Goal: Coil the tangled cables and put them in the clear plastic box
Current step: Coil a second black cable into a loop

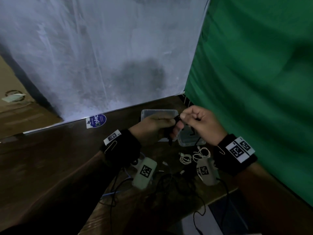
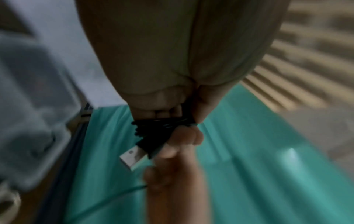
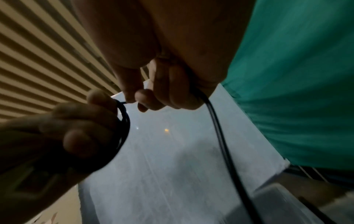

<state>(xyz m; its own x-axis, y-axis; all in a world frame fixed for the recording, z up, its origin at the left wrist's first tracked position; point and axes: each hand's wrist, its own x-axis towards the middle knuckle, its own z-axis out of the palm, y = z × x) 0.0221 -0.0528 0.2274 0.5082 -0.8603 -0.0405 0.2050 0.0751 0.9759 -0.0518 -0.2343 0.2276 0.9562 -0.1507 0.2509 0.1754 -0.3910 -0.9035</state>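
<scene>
Black cable (image 1: 175, 123) sits bunched in the left hand (image 1: 152, 128), fingers curled round the coil, probably so its loops cannot spring apart. At frame centre the right hand (image 1: 199, 123) pinches the free strand to feed another turn. Just behind lies the box (image 1: 191, 141); below, white cables (image 1: 194, 156) and loose black cables (image 1: 171, 180) wait on the table (image 1: 50, 158).

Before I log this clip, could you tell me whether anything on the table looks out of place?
Only the expected mess: loose black cables and white cables sprawl uncoiled on the table, outside the clear plastic box. Both hands hold a black coil. Nothing looks spilled or broken.
</scene>
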